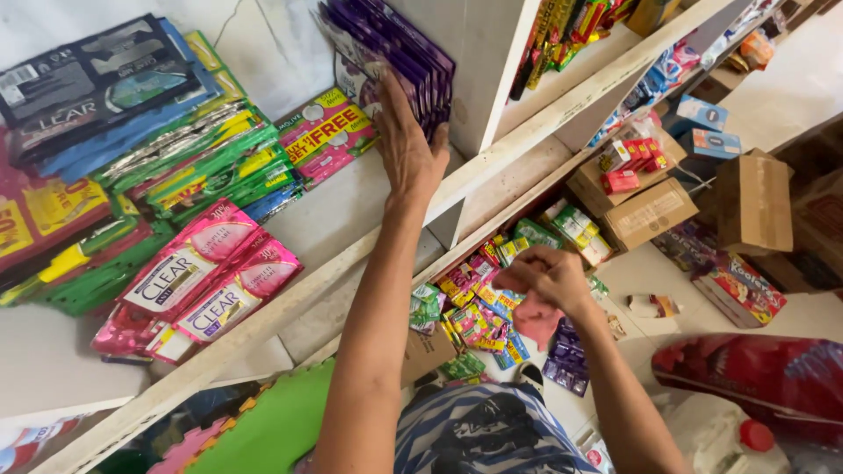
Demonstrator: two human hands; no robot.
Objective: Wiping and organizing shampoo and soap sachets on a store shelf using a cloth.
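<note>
Left hand (408, 149) raised to the white shelf (342, 219), palm flat against a stack of purple sachet strips (395, 48). Fingers spread along the stack's side, thumb hooked round its lower edge near the upright divider (483, 70). The stack stands on edge, leaning against the divider at the back of the shelf.

Right hand (544, 281) lower, below the shelf edge, curled into a loose fist. Fingers pressed together around something pink (537, 318) that shows beneath the palm; cannot tell what it is.

On the same shelf, left of the purple stack: pink sachet strips (329, 132) just beside the left hand, then green sachet strips (211, 162), dark blue sachet strips (88, 83) at the far left, and 1 pile of pink and white sachet strips (202, 281) near the front edge.

Down on the floor below the right hand: a heap of small mixed packets (474, 307), more purple strips (566, 364), cardboard boxes (650, 211) off to the right, well apart from both hands.
</note>
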